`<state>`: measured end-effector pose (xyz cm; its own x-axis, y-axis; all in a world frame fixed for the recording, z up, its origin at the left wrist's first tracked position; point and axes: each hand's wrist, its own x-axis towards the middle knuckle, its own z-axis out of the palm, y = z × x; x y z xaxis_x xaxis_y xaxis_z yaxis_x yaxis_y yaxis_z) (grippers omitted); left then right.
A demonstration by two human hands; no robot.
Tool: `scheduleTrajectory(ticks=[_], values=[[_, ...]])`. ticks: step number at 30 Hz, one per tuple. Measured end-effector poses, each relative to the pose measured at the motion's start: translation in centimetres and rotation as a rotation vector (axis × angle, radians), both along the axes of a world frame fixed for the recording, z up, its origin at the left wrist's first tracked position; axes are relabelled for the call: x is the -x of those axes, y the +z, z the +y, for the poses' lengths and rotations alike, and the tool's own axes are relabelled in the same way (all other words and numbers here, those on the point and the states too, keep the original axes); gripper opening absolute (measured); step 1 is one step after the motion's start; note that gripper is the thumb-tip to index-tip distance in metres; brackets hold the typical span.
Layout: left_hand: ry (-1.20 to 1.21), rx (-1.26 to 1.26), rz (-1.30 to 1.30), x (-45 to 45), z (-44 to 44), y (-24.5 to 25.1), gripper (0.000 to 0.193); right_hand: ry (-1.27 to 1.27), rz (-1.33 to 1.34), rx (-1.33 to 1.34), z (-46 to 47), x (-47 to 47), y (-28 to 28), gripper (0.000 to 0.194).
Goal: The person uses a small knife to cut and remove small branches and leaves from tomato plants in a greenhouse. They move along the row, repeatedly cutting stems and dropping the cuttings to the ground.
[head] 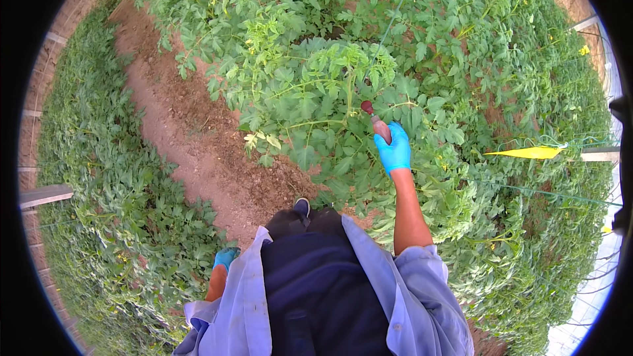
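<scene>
My right hand (394,147), in a blue glove, is closed around a small squeeze bottle (381,129) of pinkish liquid with a dark red round tip (367,107). That tip is close to the stem of a tomato plant (350,89) with small pale flowers or buds. A green string runs up from the plant's top. Down at my side, my left hand (226,257), also gloved in blue, is beside low tomato foliage; its fingers are partly hidden, so whether it holds anything cannot be made out.
A bare soil path (198,143) runs between the rows, with my shoe (302,206) on it. Dense tomato plants stand on both sides. At the right a yellow sheet (531,153) hangs by a post (599,154) and green strings. Another post (47,196) stands at the left.
</scene>
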<state>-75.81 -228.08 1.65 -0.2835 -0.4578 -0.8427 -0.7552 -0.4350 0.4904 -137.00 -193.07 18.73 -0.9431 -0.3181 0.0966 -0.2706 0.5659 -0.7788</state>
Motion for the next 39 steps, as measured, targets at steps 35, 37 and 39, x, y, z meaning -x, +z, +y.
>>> scheduleTrajectory(ticks=[35, 37, 39], values=[[0.009, 0.042, 0.020, 0.3, 1.3, 5.8, 0.013, -0.025, -0.409, 0.602, 0.6, -7.2, 6.0, 0.041], [-0.260, 0.145, -0.091, 0.3, 0.2, 4.9, 0.015, 0.021, -0.637, 0.815, -0.5, -8.5, 6.9, 0.044], [-0.422, 0.193, -0.135, 0.4, -1.4, 3.9, 0.017, 0.126, -0.752, 0.867, -2.3, -9.6, 7.4, 0.050]])
